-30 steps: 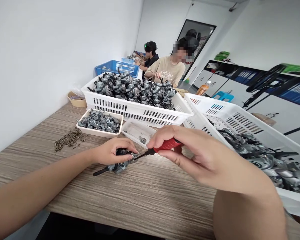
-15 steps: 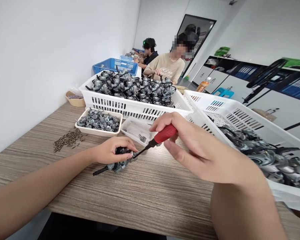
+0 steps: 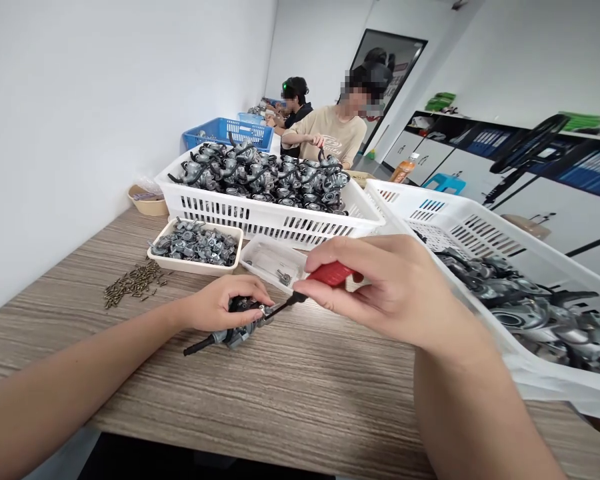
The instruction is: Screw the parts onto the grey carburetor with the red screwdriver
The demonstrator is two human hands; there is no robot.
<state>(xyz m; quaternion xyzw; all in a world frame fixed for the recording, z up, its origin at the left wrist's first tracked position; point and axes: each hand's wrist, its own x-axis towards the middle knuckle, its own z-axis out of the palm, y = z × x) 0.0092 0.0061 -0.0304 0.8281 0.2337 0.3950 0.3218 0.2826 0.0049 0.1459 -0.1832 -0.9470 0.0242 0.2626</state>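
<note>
My left hand [image 3: 230, 301] is closed over a carburetor [image 3: 237, 335], pressing it against the wooden table. The carburetor is grey metal with black parts, and a black stem points to the lower left. Much of its top is covered by my fingers. My right hand [image 3: 380, 287] grips a screwdriver by its red handle [image 3: 330, 272], thumb and fingers round it. The dark shaft [image 3: 286, 305] slants down left, and its tip meets the carburetor's right end beside my left fingertips. Whether a screw sits under the tip, I cannot tell.
Loose brass-coloured screws [image 3: 135, 283] lie at the left, near a cream tray [image 3: 195, 267] of small metal parts. Behind are a clear tray [image 3: 265, 270] and a white crate [image 3: 220, 212] full of carburetors. Another white crate [image 3: 490, 230] stands right. A co-worker [image 3: 330, 130] sits beyond.
My right hand has closed its fingers and thumb more fully round the screwdriver handle, having been more spread before. My left hand and the carburetor stay in place.
</note>
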